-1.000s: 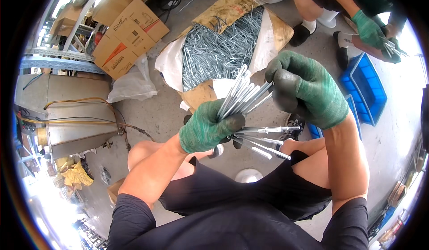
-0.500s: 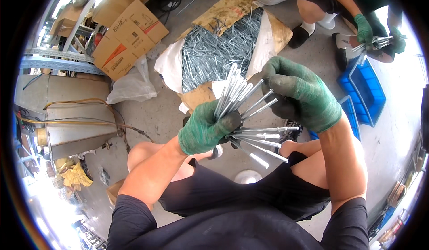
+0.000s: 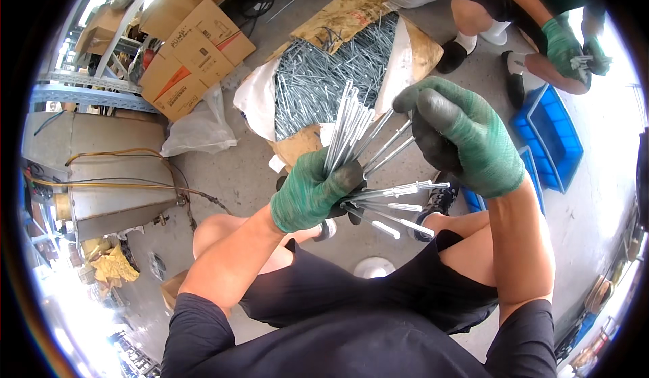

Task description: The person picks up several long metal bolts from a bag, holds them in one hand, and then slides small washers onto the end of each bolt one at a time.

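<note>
My left hand (image 3: 307,192), in a green glove with dark fingertips, is closed round a fanned bunch of thin silvery metal rods (image 3: 348,131). Some rods point up and away; others (image 3: 395,207) stick out to the right, with thicker sleeve-like ends. My right hand (image 3: 470,134), gloved the same way, is at the right of the bunch with fingers curled and thumb bent in. Its fingertips are close to the ends of two or three rods; whether it grips one is hidden. Beyond my hands lies a large heap of similar rods (image 3: 331,74) in an opened sack.
Blue plastic crates (image 3: 554,141) stand on the floor at the right. Beside them a co-worker's gloved hands (image 3: 568,53) hold rods. At the left are cardboard boxes (image 3: 193,63), a clear plastic bag (image 3: 199,128) and a metal cabinet (image 3: 115,175) with hoses.
My right hand has shifted slightly right and turned, its thumb now pointing more upward. The fanned rods have swung a little in my left hand. The co-worker's hands have moved closer together.
</note>
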A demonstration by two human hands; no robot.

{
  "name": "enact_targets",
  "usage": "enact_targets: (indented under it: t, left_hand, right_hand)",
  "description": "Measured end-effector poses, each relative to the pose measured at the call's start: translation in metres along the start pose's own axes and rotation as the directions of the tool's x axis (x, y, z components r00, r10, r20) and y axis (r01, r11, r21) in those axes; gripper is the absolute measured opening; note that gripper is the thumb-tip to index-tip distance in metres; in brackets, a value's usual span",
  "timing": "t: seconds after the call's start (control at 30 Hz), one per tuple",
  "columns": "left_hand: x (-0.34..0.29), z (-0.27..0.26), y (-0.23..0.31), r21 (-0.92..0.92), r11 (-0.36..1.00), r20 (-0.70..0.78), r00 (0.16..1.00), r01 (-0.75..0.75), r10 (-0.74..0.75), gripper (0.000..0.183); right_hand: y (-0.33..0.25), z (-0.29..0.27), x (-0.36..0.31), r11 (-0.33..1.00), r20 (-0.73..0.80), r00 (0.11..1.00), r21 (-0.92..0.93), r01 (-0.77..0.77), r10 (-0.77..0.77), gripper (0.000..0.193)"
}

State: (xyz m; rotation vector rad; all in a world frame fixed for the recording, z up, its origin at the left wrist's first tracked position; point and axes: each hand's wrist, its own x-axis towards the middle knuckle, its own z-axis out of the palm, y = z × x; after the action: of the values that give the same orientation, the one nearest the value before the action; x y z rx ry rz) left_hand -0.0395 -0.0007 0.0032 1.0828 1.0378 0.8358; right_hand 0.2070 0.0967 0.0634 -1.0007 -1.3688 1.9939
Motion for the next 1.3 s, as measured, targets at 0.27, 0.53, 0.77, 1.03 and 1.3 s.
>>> enact_targets:
  t: [0.27, 0.53, 0.77, 1.03, 1.3]
  left_hand:
    - [0.002, -0.002, 0.002, -0.069, 0.997, 0.026, 1.0, 0.019, -0.018, 0.042]
    - [0.001, -0.007, -0.007, -0.03, 0.999, -0.015, 1.0, 0.025, -0.026, 0.032]
    - [0.006, 0.005, 0.005, -0.125, 0.992, -0.016, 1.0, -0.016, 0.014, 0.033]
    - [0.004, 0.007, 0.019, -0.039, 0.992, 0.028, 0.993, 0.117, -0.116, 0.037]
    - [0.002, 0.004, 0.007, -0.063, 0.992, 0.072, 0.992, 0.11, -0.105, 0.043]
  right_hand:
    - [-0.001, -0.004, 0.0, 0.995, 0.029, 0.999, 0.092, -0.049, 0.046, 0.028]
    - [0.04, -0.025, 0.021, 0.89, -0.174, 0.926, 0.38, -0.252, 0.336, 0.027]
    - [0.012, -0.022, 0.006, 0.964, -0.149, 0.969, 0.208, -0.164, 0.197, 0.027]
    - [0.0, -0.021, 0.001, 0.988, 0.04, 0.993, 0.104, -0.114, 0.111, 0.029]
    - [0.002, -0.013, 0.003, 0.993, -0.019, 0.997, 0.095, -0.071, 0.073, 0.03]
